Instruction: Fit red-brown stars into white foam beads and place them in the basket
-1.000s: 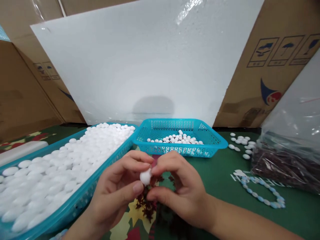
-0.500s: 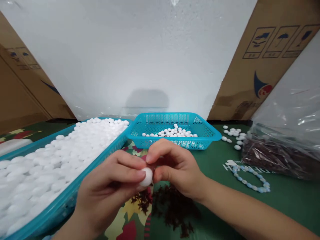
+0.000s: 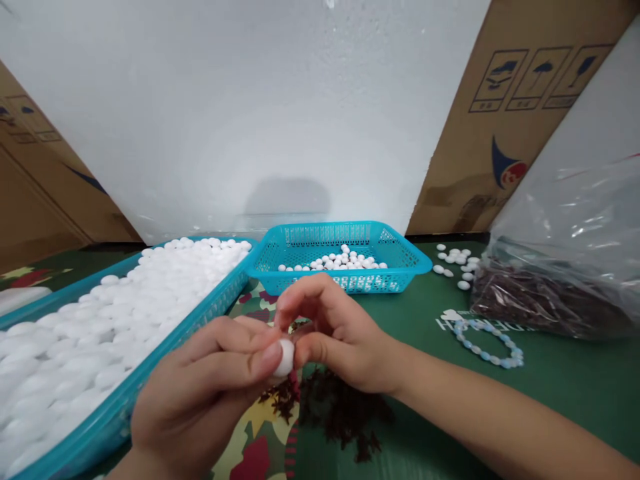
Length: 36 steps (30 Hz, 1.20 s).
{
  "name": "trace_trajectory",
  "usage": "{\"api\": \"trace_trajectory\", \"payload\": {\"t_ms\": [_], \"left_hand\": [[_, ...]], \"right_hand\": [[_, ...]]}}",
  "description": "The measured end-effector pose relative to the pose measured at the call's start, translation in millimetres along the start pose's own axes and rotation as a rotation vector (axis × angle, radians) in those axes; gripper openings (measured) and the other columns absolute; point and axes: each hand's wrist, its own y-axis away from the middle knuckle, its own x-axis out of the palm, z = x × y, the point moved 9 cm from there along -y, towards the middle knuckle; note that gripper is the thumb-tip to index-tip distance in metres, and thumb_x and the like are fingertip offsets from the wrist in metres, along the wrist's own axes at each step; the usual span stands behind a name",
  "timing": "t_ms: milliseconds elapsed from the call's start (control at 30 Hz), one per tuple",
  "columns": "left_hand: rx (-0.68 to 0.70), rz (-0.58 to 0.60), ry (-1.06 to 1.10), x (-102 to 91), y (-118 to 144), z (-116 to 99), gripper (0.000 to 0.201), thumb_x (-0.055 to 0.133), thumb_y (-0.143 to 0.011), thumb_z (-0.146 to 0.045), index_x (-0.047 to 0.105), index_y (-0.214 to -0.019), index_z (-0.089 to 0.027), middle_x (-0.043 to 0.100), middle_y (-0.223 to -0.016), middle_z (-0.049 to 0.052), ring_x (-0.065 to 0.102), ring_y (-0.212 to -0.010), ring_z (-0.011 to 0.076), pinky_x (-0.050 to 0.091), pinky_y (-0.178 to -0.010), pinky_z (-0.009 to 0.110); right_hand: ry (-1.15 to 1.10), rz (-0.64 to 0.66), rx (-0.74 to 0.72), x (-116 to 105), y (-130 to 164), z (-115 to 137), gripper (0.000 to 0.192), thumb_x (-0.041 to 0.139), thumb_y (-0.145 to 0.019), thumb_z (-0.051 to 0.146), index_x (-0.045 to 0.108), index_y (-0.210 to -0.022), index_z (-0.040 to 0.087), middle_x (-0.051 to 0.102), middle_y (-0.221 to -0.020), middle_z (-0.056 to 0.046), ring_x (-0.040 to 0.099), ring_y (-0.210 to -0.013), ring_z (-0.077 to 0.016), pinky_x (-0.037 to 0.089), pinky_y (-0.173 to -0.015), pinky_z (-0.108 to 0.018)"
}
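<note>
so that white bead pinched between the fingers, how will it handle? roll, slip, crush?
The white bead looks smooth and rounded, so it would probably roll if set on the green mat. The left hand and right hand both pinch it by the fingertips, which suggests it is light and possibly slippery. It keeps its shape under the pinch, so likely stiff.

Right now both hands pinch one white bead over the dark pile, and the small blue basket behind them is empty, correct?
Not quite. The head view shows the small blue basket holds a scatter of white beads. The rest stands: the left hand and right hand pinch one white bead over the dark pile.
</note>
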Motion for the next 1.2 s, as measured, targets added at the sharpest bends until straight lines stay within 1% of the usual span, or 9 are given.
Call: {"api": "trace_trajectory", "payload": {"t_ms": [67,100,200,300,500,600,800,967,1200], "left_hand": [[0.159,0.064,-0.125,6.0,2.2,-14.0,0.036,0.051,-0.059,-0.001,0.055,-0.083,-0.028,0.054,-0.067,-0.006,0.05,-0.062,0.007,0.044,-0.057,0.012],[0.179,0.066,-0.163,6.3,2.6,-16.0,0.037,0.05,-0.061,-0.002,0.053,-0.087,-0.028,0.053,-0.07,-0.006,0.049,-0.064,0.0059,0.043,-0.058,0.01],[0.015,0.026,-0.099,1.8,-0.3,-2.9,0.027,0.052,-0.064,-0.01,0.054,-0.084,-0.029,0.053,-0.074,-0.007,0.05,-0.065,0.0049,0.042,-0.06,0.007],[-0.146,0.021,0.087,3.5,-1.7,10.7,0.019,0.057,-0.06,-0.017,0.057,-0.074,-0.029,0.055,-0.074,-0.008,0.051,-0.066,0.0057,0.043,-0.06,0.008],[-0.201,-0.001,0.236,3.1,-0.5,13.7,0.015,0.061,-0.055,-0.017,0.059,-0.066,-0.028,0.054,-0.079,-0.007,0.052,-0.064,0.0052,0.045,-0.059,0.009],[-0.237,0.0,0.26,3.6,1.6,16.0,0.015,0.062,-0.054,-0.018,0.059,-0.065,-0.028,0.054,-0.075,-0.006,0.052,-0.062,0.0056,0.045,-0.055,0.01],[-0.398,-0.071,0.432,9.8,4.8,31.1,0.01,0.062,-0.053,-0.021,0.061,-0.062,-0.025,0.053,-0.065,0.0,0.05,-0.062,0.0105,0.044,-0.052,0.017],[-0.55,-0.187,0.401,8.0,17.2,47.5,0.024,0.056,-0.058,-0.028,0.057,-0.081,-0.022,0.054,-0.07,0.005,0.049,-0.073,0.0201,0.042,-0.059,0.03],[-0.613,-0.255,0.521,7.5,17.5,53.1,0.029,0.054,-0.057,-0.027,0.052,-0.086,-0.02,0.055,-0.066,0.005,0.051,-0.066,0.0193,0.042,-0.054,0.029]], "right_hand": [[0.005,-0.027,0.031,-3.4,-0.9,-5.9,0.019,0.051,-0.062,0.019,0.037,-0.073,0.021,0.041,-0.07,0.003,0.043,-0.064,-0.0061,0.037,-0.052,-0.016],[0.014,-0.051,0.045,-6.2,-1.4,-8.4,0.02,0.053,-0.06,0.023,0.037,-0.073,0.021,0.042,-0.069,0.003,0.043,-0.063,-0.0064,0.036,-0.051,-0.016],[0.095,-0.165,0.057,-17.5,-1.5,-10.8,0.026,0.059,-0.055,0.029,0.039,-0.069,0.021,0.043,-0.064,0.004,0.045,-0.059,-0.007,0.037,-0.048,-0.016],[0.253,-0.244,-0.032,-23.3,1.2,0.6,0.025,0.061,-0.054,0.024,0.04,-0.067,0.021,0.043,-0.062,0.005,0.044,-0.055,-0.0068,0.038,-0.046,-0.017],[0.713,-0.175,-0.448,-2.9,11.5,45.4,0.015,0.052,-0.065,0.028,0.042,-0.065,0.018,0.049,-0.061,0.003,0.047,-0.056,-0.0054,0.041,-0.052,-0.014],[0.83,-0.127,-0.567,7.1,14.3,54.6,0.018,0.044,-0.071,0.033,0.042,-0.063,0.017,0.053,-0.057,0.001,0.049,-0.055,-0.0057,0.042,-0.053,-0.013],[0.935,-0.148,-0.609,10.2,13.3,54.4,0.026,0.043,-0.072,0.035,0.046,-0.057,0.014,0.054,-0.05,-0.001,0.049,-0.05,-0.007,0.042,-0.048,-0.015],[1.05,-0.15,-0.678,16.7,16.5,60.8,0.026,0.044,-0.073,0.027,0.05,-0.053,0.012,0.054,-0.048,-0.001,0.049,-0.05,-0.0075,0.042,-0.048,-0.015],[1.152,-0.149,-0.717,23.8,17.7,63.2,0.034,0.039,-0.075,0.03,0.052,-0.051,0.011,0.054,-0.046,-0.002,0.049,-0.049,-0.0085,0.043,-0.049,-0.018]]}}
